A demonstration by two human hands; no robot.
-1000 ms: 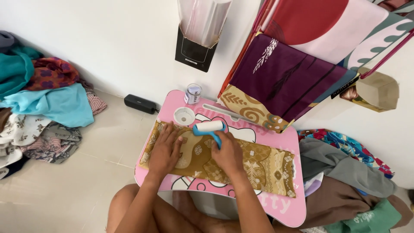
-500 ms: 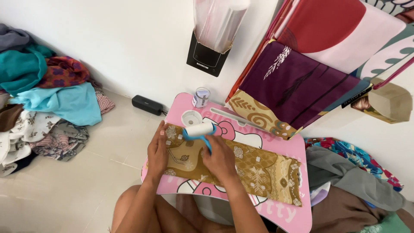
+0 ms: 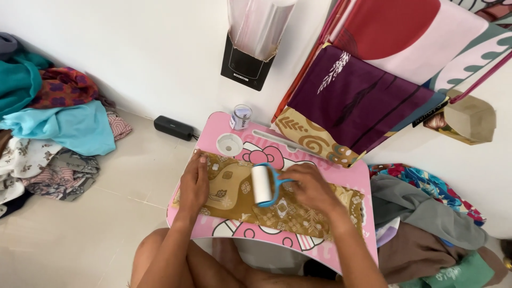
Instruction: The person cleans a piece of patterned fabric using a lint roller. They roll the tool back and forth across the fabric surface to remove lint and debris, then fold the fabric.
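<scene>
Two hands are busy on our small pink worktop (image 3: 341, 172), which sits over our legs as we sit on the floor. A long strip of gold patterned cloth (image 3: 234, 197) lies flat on it, and its long side runs from our left across to our right, dipping a little toward the right end. Our left hand (image 3: 194, 181) is spread open and pressed flat on the left end of the cloth, fingers pointing away from us. Our right hand (image 3: 309, 186) is closed around the blue handle of a white lint roller (image 3: 262, 184). The roller rests on the middle of the cloth, just beside our right hand and between the two hands. The roller's long side points away from us, so it lies across the cloth, not along it. That means it can roll sideways along the strip, toward the left hand or back toward the right one. The right hand is the one nearer the roller, and more of the cloth lies on its side. A round white cup holder (image 3: 230, 144) is set in the far left corner, and a small jar (image 3: 241, 117) stands just behind it. Piles of folded and loose clothes (image 3: 58, 128) lie on the floor on both sides.
</scene>
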